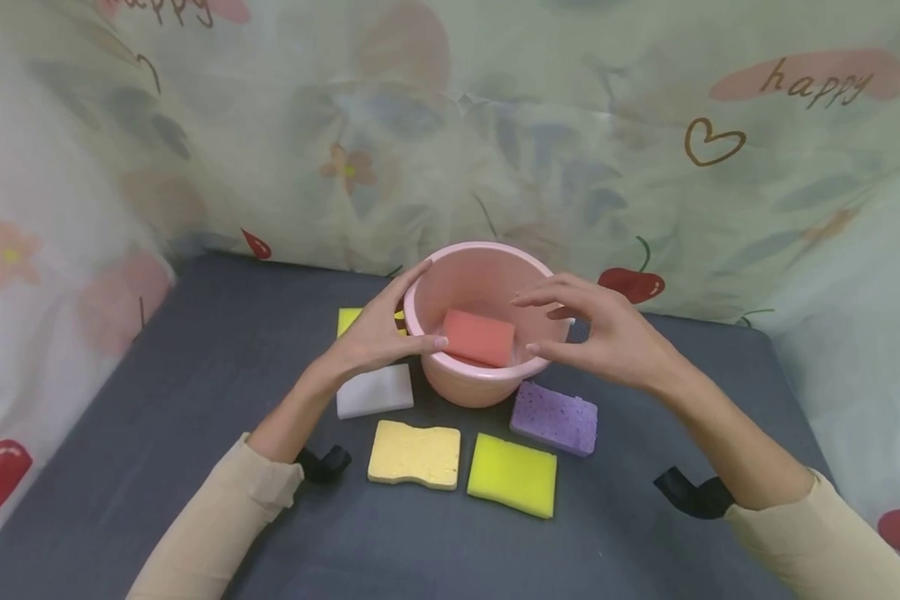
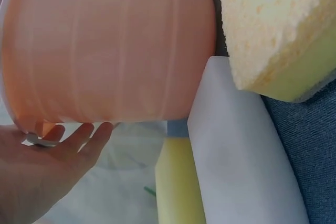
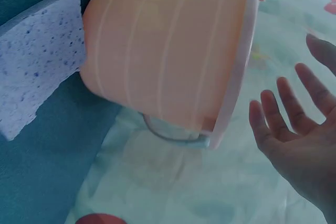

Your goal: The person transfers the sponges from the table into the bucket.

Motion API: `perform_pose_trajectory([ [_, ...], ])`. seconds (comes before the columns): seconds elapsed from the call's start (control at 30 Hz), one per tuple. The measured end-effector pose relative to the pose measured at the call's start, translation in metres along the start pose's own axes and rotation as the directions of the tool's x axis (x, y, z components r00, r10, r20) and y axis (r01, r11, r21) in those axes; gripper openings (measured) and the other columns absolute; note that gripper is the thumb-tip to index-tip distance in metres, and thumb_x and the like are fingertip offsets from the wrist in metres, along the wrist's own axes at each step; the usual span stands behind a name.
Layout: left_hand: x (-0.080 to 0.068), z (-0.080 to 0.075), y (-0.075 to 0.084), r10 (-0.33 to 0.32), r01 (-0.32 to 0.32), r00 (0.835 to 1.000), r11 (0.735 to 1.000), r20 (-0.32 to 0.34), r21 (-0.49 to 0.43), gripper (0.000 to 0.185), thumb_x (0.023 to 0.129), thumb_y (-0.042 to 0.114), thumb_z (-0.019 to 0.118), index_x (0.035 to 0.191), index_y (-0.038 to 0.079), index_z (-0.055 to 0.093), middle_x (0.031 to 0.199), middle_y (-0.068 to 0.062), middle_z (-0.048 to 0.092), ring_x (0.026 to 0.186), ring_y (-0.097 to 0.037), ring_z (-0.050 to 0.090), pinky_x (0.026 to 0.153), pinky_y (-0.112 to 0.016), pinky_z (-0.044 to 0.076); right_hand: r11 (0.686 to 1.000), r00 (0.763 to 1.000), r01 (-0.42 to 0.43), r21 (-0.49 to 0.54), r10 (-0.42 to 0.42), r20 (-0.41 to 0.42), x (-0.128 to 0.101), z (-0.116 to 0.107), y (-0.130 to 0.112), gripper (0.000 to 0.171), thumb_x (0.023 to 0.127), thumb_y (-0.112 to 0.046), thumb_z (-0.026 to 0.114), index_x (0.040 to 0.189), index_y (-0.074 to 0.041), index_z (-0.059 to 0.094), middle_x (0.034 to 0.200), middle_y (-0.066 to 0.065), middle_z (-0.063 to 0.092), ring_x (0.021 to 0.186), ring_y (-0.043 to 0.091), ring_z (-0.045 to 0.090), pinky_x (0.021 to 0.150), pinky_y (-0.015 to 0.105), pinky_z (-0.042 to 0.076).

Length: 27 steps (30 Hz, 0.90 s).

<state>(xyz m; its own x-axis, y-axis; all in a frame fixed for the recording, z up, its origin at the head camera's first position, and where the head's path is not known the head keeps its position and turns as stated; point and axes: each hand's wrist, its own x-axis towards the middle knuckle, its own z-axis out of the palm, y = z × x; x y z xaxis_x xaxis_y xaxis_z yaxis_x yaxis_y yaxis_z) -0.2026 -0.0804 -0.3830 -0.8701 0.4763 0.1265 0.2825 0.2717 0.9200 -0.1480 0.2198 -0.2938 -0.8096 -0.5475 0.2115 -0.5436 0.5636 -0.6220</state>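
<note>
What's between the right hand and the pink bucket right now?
Nothing: the right wrist view shows a bare gap between the right hand and the pink bucket, with only patterned cloth behind it.

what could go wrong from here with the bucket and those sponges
Only the left hand grips the pink bucket, on one side; the right hand is clear of it, so a lift or pull now could tip it.

If it tips, the red sponge inside might slide or tumble out.

The purple sponge and white sponge lie close by the base, so shifting the bucket toward them could push them out of place.
</note>
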Motion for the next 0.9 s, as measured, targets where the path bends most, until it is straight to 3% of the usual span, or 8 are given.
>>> perform_pose_trajectory([
  [0.23, 0.001, -0.003, 0.001, -0.018, 0.019, 1.000, 0.997, -0.018, 0.069, 0.106, 0.077, 0.033, 0.085, 0.159, 0.028, 0.019, 0.159, 0.002, 0.027, 0.134, -0.019, 0.043, 0.099, -0.040, 0.049, 0.995, 0.997, 0.065, -0.076, -0.067, -0.027, -0.021, -0.001, 0.003, 0.050, 0.081, -0.016, 0.084, 0.128, -0.024, 0.067, 0.128, -0.010, 0.060, 0.112, 0.011, 0.055, 0.089, 0.029, 0.050],
  [0.53, 0.003, 0.000, 0.000, 0.004, -0.004, 1.000, 0.998, -0.007, 0.070, 0.110, 0.075, 0.026, 0.086, 0.160, 0.024, 0.015, 0.162, -0.004, 0.021, 0.140, -0.026, 0.036, 0.102, -0.048, 0.045, 0.992, 0.990, 0.103, -0.072, -0.110, -0.092, -0.039, 0.001, 0.010, 0.055, 0.075, -0.008, 0.087, 0.125, -0.022, 0.068, 0.125, -0.010, 0.062, 0.109, 0.009, 0.058, 0.089, 0.023, 0.050],
  [0.77, 0.000, 0.002, -0.003, 0.026, -0.025, 0.999, 0.999, -0.026, 0.036, 0.103, 0.077, 0.035, 0.085, 0.158, 0.030, 0.021, 0.158, 0.004, 0.027, 0.135, -0.019, 0.040, 0.100, -0.043, 0.047, 0.995, 0.990, 0.086, -0.041, -0.090, -0.113, -0.051, 0.002, 0.015, 0.056, 0.074, -0.005, 0.087, 0.125, -0.020, 0.068, 0.122, -0.011, 0.063, 0.110, 0.004, 0.057, 0.087, 0.018, 0.049],
  [0.9, 0.000, 0.006, -0.004, 0.044, -0.044, 0.998, 0.999, -0.035, 0.007, 0.100, 0.078, 0.034, 0.084, 0.158, 0.029, 0.024, 0.157, 0.002, 0.027, 0.134, -0.022, 0.040, 0.097, -0.044, 0.050, 0.998, 0.992, 0.042, -0.050, -0.048, -0.117, -0.059, 0.001, 0.021, 0.057, 0.075, -0.006, 0.087, 0.126, -0.022, 0.067, 0.122, -0.011, 0.063, 0.111, 0.005, 0.057, 0.088, 0.019, 0.049],
])
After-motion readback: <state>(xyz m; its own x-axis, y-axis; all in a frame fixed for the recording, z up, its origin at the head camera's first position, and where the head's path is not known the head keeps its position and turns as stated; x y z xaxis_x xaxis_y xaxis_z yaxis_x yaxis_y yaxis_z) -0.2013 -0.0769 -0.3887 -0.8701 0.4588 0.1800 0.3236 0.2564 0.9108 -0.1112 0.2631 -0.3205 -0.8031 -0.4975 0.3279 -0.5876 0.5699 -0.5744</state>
